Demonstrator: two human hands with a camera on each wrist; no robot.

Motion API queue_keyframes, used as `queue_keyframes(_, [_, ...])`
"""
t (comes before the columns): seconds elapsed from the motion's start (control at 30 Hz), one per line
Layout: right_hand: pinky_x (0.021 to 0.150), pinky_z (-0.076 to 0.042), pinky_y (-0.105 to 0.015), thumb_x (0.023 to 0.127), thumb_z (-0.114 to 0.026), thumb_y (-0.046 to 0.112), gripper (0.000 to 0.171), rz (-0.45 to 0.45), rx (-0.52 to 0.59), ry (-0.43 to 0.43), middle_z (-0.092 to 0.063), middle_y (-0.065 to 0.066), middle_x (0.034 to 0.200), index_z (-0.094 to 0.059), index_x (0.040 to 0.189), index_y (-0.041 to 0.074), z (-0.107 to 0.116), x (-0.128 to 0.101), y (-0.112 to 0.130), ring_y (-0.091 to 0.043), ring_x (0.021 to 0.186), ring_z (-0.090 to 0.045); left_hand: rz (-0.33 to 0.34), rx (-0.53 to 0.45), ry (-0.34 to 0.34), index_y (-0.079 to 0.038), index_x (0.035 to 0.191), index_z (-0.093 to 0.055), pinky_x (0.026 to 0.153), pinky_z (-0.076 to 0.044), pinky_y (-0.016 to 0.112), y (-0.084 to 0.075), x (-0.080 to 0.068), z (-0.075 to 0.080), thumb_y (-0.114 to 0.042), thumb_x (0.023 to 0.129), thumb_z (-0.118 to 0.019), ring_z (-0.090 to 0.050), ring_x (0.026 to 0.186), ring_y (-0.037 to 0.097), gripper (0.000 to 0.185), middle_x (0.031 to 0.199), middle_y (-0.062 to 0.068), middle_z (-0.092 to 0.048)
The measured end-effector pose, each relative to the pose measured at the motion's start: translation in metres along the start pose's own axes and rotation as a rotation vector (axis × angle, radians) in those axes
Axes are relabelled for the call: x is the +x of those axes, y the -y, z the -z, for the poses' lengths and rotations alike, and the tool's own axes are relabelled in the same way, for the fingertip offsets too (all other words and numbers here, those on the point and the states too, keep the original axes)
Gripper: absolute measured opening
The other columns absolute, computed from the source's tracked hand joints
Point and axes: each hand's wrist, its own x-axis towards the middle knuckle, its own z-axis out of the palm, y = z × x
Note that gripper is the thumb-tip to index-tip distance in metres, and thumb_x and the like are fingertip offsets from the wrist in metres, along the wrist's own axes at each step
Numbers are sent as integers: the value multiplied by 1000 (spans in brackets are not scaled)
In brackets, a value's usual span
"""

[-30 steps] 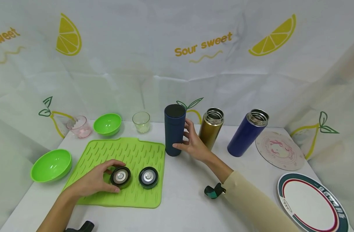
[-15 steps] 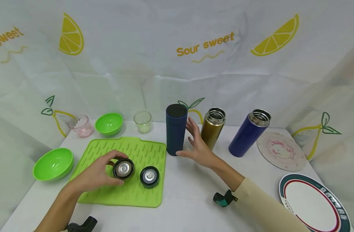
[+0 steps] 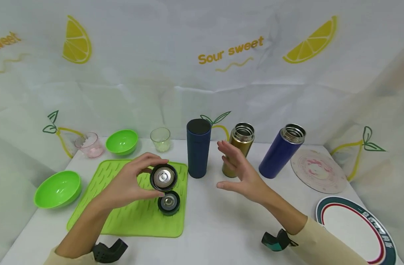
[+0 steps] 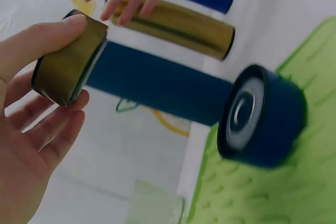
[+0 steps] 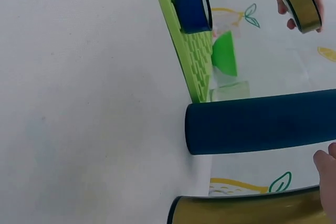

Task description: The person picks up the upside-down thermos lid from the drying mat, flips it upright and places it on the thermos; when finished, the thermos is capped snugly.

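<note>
My left hand pinches a gold thermos lid between thumb and fingers, its inner side toward the head view. The lid's gold rim shows in the left wrist view. Below it, a blue lid lies inner side up on the green mat. My right hand is in the air with spread fingers, holding nothing. Partly behind that hand stands the uncapped gold thermos; whether they touch is unclear. A dark blue thermos with its lid on stands left of it.
An uncapped blue thermos stands to the right, near a pink-patterned round mat and a white plate. Two green bowls, a pink glass and a clear glass are at the left and back.
My left hand has lifted the gold lid off the mat and carried it rightward. My right hand has let go of the dark blue thermos and moved right, toward the gold one.
</note>
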Motion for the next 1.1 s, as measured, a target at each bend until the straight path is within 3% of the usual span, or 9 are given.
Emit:
queue_keyframes(0.17, [120, -40, -26, 84, -75, -9, 83, 92, 19, -28, -41, 3, 161, -32, 155, -2, 12, -9, 7, -8, 150, -41, -71, -56, -48, -14, 133, -65, 91, -57, 21, -14, 13, -15, -14, 67, -96, -64, 110, 4, 73, 126, 2, -70])
queue_keyframes(0.33, [115, -47, -28, 85, -71, -14, 72, 119, 27, -56, -50, 6, 153, -40, 149, -6, 19, -13, 9, -10, 143, -50, -96, -101, -69, -12, 129, -66, 91, -58, 24, -29, 28, -31, -12, 67, -95, -67, 109, 8, 69, 123, 3, -72])
queue_keyframes(0.5, [112, -51, -32, 85, -69, -16, 65, 137, 63, -34, -51, -4, 152, -45, 144, -11, 24, -13, 10, -14, 138, -56, -83, -79, -71, -14, 128, -68, 85, -58, 25, -38, 42, -44, -18, 67, -96, -67, 107, 11, 68, 124, 0, -73])
queue_keyframes(0.83, [102, -58, -31, 86, -70, -14, 59, 109, 87, 30, -54, 0, 146, -61, 140, 8, 19, -13, 0, -11, 127, -63, -41, -57, -35, -13, 131, -68, 92, -58, 32, -42, 60, -70, -21, 70, -95, -68, 107, 13, 67, 126, -1, -74])
queue_keyframes(0.97, [97, -60, -29, 85, -71, -14, 50, 82, 86, 35, -58, 5, 140, -65, 132, 1, 16, -14, -4, -7, 124, -64, -15, -65, -30, -13, 130, -68, 96, -58, 39, -41, 61, -77, -20, 69, -95, -69, 107, 14, 66, 124, -1, -75])
queue_keyframes(1.1, [91, -62, -28, 85, -72, -12, 43, 48, 63, 30, -59, 10, 138, -64, 127, -7, 13, -14, -5, -6, 122, -65, -31, -66, -38, -13, 128, -68, 97, -57, 36, -41, 62, -80, -19, 68, -96, -69, 108, 13, 66, 122, -2, -75])
